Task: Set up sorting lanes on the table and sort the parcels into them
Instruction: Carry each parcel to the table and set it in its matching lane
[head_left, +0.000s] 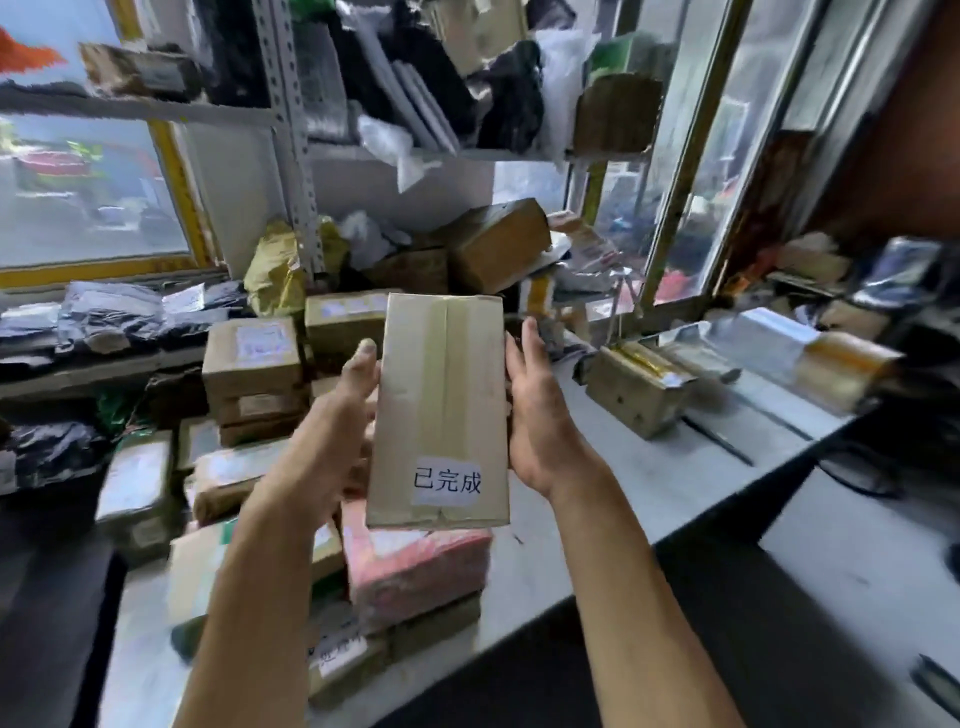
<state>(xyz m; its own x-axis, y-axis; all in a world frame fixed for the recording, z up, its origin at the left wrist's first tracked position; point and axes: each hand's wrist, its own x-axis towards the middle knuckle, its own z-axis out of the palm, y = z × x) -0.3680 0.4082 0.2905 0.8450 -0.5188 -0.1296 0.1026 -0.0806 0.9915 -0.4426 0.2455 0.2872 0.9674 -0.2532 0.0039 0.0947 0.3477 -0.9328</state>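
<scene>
A long flat cardboard box (441, 395) with a taped seam and a white label near its lower end is held up in the air in front of me, above the table (597, 499). My left hand (348, 405) grips its left edge, thumb up along the side and fingers hidden behind the box. My right hand (535, 410) lies flat against the right edge with straight fingers. Below lie a pink-wrapped parcel (415, 566) and stacked brown parcels (252, 364).
Black poly bags (109, 317) lie along the left sill. More cartons (493, 244) and a yellow bag (275, 275) pile up at the back under a metal shelf. A small open box (634, 389) and a foil-wrapped parcel (810, 353) sit on the table at right.
</scene>
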